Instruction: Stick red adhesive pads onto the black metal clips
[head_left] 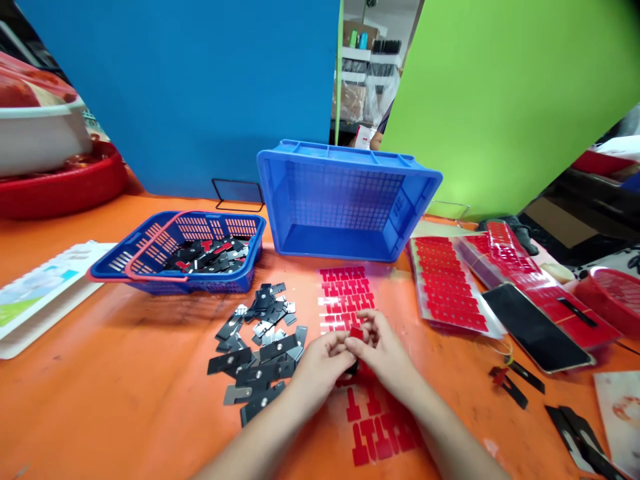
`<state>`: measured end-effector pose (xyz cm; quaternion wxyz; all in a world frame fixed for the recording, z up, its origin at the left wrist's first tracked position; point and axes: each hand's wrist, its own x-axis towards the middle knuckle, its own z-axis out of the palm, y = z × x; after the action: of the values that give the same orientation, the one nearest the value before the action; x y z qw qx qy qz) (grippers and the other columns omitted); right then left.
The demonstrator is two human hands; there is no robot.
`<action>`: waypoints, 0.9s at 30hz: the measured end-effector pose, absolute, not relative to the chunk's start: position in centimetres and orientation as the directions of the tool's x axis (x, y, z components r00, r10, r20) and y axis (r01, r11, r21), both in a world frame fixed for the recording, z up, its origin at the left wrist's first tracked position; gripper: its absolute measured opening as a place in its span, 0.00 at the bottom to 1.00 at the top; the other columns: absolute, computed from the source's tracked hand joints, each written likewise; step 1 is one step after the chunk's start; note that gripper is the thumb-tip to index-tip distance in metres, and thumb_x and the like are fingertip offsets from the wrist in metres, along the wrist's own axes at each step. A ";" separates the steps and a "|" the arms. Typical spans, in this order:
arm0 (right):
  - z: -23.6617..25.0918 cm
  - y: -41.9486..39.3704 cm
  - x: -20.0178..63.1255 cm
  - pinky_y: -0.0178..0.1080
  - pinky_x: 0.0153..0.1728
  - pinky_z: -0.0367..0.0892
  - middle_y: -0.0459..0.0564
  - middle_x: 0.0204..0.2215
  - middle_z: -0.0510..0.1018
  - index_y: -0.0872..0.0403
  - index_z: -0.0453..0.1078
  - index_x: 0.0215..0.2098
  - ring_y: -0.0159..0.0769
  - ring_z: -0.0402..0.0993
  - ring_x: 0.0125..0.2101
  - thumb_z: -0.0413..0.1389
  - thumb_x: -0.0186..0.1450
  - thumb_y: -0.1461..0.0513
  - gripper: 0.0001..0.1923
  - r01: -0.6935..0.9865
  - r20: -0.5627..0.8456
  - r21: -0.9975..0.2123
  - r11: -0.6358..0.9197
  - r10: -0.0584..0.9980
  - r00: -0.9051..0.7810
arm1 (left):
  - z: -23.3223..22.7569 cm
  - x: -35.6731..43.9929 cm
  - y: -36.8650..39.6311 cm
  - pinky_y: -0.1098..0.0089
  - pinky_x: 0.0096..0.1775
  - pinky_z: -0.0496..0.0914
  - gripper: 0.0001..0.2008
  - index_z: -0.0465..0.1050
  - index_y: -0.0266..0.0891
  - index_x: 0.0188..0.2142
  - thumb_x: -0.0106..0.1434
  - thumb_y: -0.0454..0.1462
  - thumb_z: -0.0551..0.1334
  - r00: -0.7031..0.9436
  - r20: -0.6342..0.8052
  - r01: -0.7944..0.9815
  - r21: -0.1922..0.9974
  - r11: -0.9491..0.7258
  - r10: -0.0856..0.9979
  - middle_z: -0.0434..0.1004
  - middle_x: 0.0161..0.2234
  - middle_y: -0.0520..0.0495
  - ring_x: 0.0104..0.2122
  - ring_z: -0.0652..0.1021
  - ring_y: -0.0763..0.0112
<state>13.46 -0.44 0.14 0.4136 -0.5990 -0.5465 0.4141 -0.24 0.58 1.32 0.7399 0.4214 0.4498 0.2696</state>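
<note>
At the far left edge a white basin [35, 137] sits in a red tub [65, 187], and a printed sheet [40, 287] lies flat on the orange surface [125, 387]. Next comes a low blue basket [175, 257] with a red handle, holding black strips with red pieces on them. Just in front of it a loose pile of black and grey metal strips [260, 347] is spread on the surface. The left hand [325, 363] touches the right edge of that pile and meets the right hand [383, 353] over a clear sheet of red T-shaped stickers [345, 300]. Both hands have fingers pinched together on one small red sticker [357, 333], held between them just above the sheet; a dark piece shows under the left fingers, too hidden to tell more. Behind the sheet stands a tall blue crate [345, 200], tipped with its open side toward the viewer. Right of it lie more sheets of red stickers [450, 287], a dark phone [537, 328] and a red basket [613, 297] at the edge
</note>
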 end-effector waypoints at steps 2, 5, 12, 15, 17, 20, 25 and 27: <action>0.3 -0.2 13.7 0.32 0.25 0.60 0.42 0.22 0.66 0.53 0.65 0.33 0.29 0.63 0.24 0.56 0.55 0.56 0.11 0.273 -0.110 -0.957 -0.097 0.993 -0.032 | 1.2 -0.2 0.6 0.76 0.27 0.63 0.09 0.68 0.36 0.32 0.51 0.37 0.59 0.468 -0.417 -0.021 0.876 0.481 0.779 0.64 0.22 0.54 0.23 0.67 0.77; 0.6 0.1 13.9 0.31 0.23 0.58 0.42 0.18 0.66 0.55 0.64 0.24 0.28 0.62 0.20 0.50 0.59 0.52 0.15 0.111 -0.192 -0.977 -0.184 0.979 -0.069 | 1.0 -0.3 0.6 0.76 0.27 0.63 0.10 0.69 0.36 0.34 0.52 0.38 0.59 0.507 -0.386 -0.036 0.884 0.467 0.770 0.67 0.24 0.52 0.25 0.69 0.76; 0.8 0.1 13.8 0.31 0.22 0.59 0.42 0.17 0.66 0.56 0.66 0.25 0.28 0.63 0.19 0.49 0.58 0.48 0.20 0.057 -0.209 -0.976 -0.208 0.978 -0.019 | 1.2 -0.2 0.4 0.76 0.26 0.62 0.10 0.70 0.36 0.34 0.51 0.37 0.60 0.508 -0.385 -0.053 0.879 0.474 0.771 0.70 0.25 0.50 0.24 0.69 0.77; 0.7 0.1 14.1 0.32 0.23 0.61 0.42 0.17 0.66 0.55 0.65 0.25 0.30 0.64 0.20 0.50 0.57 0.48 0.18 0.148 -0.178 -0.973 -0.176 0.984 -0.002 | 1.6 -0.4 0.5 0.76 0.26 0.62 0.10 0.70 0.35 0.33 0.51 0.36 0.60 0.501 -0.392 -0.072 0.870 0.488 0.771 0.70 0.23 0.50 0.22 0.69 0.77; 0.8 0.1 14.4 0.33 0.24 0.62 0.43 0.17 0.66 0.55 0.66 0.27 0.31 0.65 0.21 0.46 0.60 0.49 0.19 0.215 -0.137 -0.965 -0.148 0.989 0.063 | 2.1 -1.2 1.0 0.76 0.27 0.63 0.10 0.70 0.34 0.34 0.51 0.36 0.61 0.463 -0.364 -0.165 0.861 0.482 0.808 0.71 0.25 0.49 0.23 0.70 0.77; 1.3 -0.2 14.1 0.36 0.31 0.63 0.46 0.25 0.72 0.53 0.68 0.33 0.35 0.68 0.28 0.45 0.62 0.52 0.16 0.412 -0.030 -0.909 -0.063 0.996 0.085 | 2.8 -3.7 2.5 0.76 0.29 0.65 0.09 0.67 0.37 0.35 0.52 0.35 0.60 0.275 -0.274 -0.474 0.796 0.378 0.922 0.71 0.31 0.49 0.27 0.72 0.76; 2.8 -0.2 11.1 0.38 0.38 0.60 0.49 0.35 0.74 0.49 0.70 0.39 0.38 0.67 0.37 0.45 0.63 0.59 0.13 0.688 0.052 -0.686 0.236 0.959 -0.277 | 3.3 -7.9 4.8 0.75 0.30 0.66 0.05 0.64 0.39 0.29 0.51 0.32 0.59 -0.020 -0.258 -0.801 0.582 0.139 0.966 0.67 0.25 0.54 0.25 0.70 0.78; 2.8 0.5 9.6 0.36 0.34 0.59 0.48 0.34 0.72 0.46 0.67 0.44 0.37 0.66 0.35 0.45 0.63 0.61 0.14 0.738 0.051 -0.592 0.324 0.929 -0.367 | 3.1 -8.6 5.1 0.78 0.24 0.64 0.04 0.62 0.38 0.27 0.52 0.32 0.59 -0.031 -0.252 -0.849 0.518 0.108 0.967 0.60 0.20 0.57 0.20 0.66 0.81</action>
<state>9.65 0.53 2.83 0.1955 -0.5274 -0.7899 0.2441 -8.56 5.12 3.09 0.6882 0.1044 0.2833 0.6597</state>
